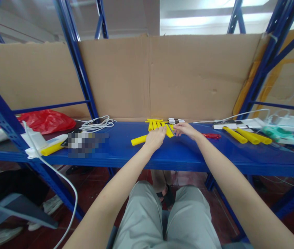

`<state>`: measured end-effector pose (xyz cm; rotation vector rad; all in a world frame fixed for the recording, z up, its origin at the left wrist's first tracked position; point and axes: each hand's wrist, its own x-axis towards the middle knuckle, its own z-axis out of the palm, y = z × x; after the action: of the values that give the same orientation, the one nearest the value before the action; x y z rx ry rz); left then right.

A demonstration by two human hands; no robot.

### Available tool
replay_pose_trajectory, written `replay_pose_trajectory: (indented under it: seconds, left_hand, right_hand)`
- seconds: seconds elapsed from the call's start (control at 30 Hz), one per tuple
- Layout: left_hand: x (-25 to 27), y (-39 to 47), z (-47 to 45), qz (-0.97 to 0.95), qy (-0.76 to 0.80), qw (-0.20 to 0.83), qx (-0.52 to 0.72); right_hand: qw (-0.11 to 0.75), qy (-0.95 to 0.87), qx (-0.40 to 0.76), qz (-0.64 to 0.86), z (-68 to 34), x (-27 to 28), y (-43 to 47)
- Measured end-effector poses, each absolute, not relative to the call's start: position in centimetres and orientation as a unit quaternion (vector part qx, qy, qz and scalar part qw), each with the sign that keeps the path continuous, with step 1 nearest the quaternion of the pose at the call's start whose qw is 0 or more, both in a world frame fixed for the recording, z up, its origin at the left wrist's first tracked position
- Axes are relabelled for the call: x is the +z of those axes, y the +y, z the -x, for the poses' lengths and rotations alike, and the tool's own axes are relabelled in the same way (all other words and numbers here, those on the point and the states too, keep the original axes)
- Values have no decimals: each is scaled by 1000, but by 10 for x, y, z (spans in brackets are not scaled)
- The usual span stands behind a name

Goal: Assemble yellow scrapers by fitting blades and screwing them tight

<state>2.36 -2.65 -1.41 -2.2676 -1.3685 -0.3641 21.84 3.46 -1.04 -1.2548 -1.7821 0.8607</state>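
My left hand (156, 138) is closed over a yellow tube (138, 140), whose end sticks out to the left from under the palm. Its fingertips reach to another yellow piece (169, 131) lying slantwise between my hands. Just right of that piece, my right hand (186, 130) has its fingers bent in a pinch; whatever is in them is too small to make out. Behind my left hand lies a group of short yellow tubes (151, 125). Several small white-and-black pieces (176, 121) lie behind my right hand.
Red wire (211, 136) lies right of my right hand. Farther right are yellow tubes (235, 135) and a green-and-white object (279, 133). To the left are a white cable (102, 122), another yellow tube (51, 149) and a red bag (49, 121). Cardboard (115, 79) backs the blue shelf (121, 155).
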Motion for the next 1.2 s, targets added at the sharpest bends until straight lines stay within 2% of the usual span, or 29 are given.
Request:
replay_pose_trajectory:
  seconds: [0.1,0.2,0.47,0.9,1.2]
  left_hand:
    - [-14,-26,-25,816,-503,250,-134]
    - [-17,-25,-27,816,-497,264,-136]
    - [-22,-20,-28,806,-497,287,-146]
    - [-23,-17,-26,809,-500,271,-152]
    - [-22,-19,-27,807,-498,277,-153]
  right_hand:
    - [283,-689,545,384,-208,-6,17]
    - [263,-677,599,337,-207,-5,11]
    - [284,-684,598,308,-206,-11,19]
    - [311,-681,574,332,-200,-14,17]
    - [307,-686,572,328,-197,-15,16]
